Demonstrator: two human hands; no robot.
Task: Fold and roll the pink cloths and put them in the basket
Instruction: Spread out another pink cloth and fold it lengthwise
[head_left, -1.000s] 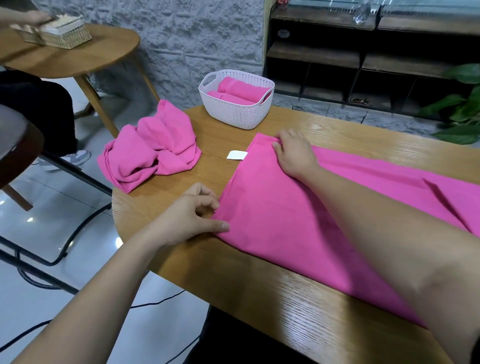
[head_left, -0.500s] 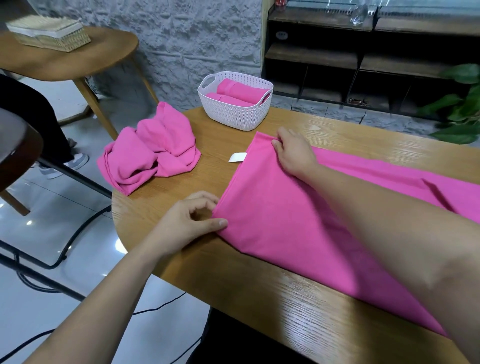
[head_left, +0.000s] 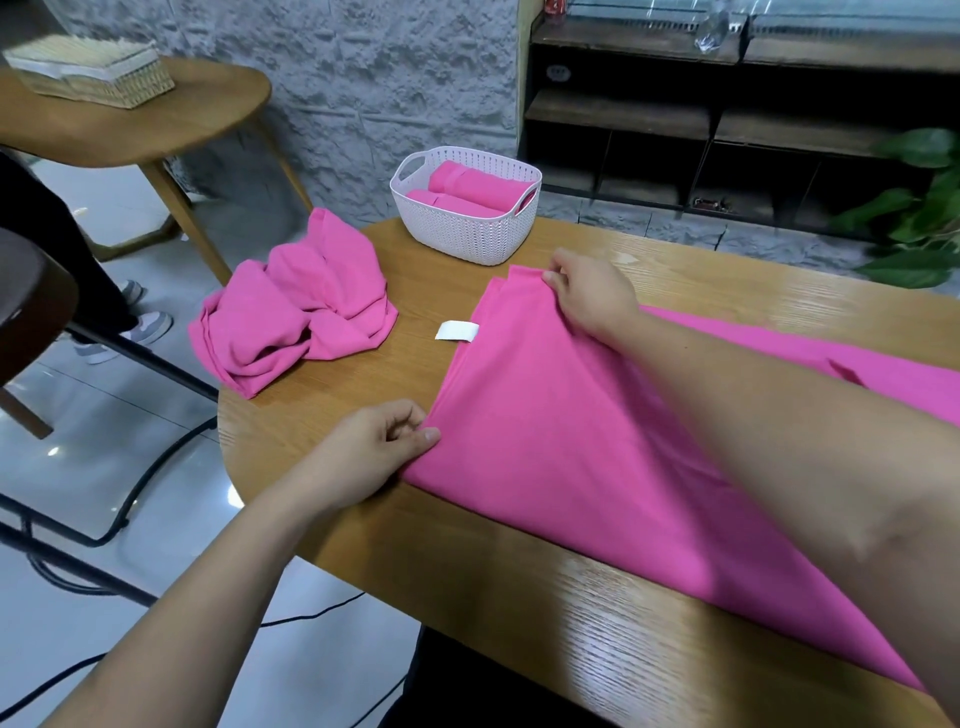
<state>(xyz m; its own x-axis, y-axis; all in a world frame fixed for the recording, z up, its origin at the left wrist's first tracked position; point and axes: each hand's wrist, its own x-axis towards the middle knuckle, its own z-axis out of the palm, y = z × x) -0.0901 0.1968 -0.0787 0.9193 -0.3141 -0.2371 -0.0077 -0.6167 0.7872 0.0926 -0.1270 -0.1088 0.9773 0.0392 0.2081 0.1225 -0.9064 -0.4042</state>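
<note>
On the table (head_left: 649, 618), my left hand (head_left: 374, 452) pinches the near corner of the pink cloth (head_left: 571, 441) and my right hand (head_left: 587, 293) its far corner, so I can roll the left edge evenly; the basket (head_left: 467, 234) stands just beyond.

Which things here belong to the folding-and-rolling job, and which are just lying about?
Job: flat pink cloth, pinched by left hand and right hand; crumpled pink cloths; white basket holding rolled cloths.
Lying about: wicker box, side table, dark shelves, plant.
</note>
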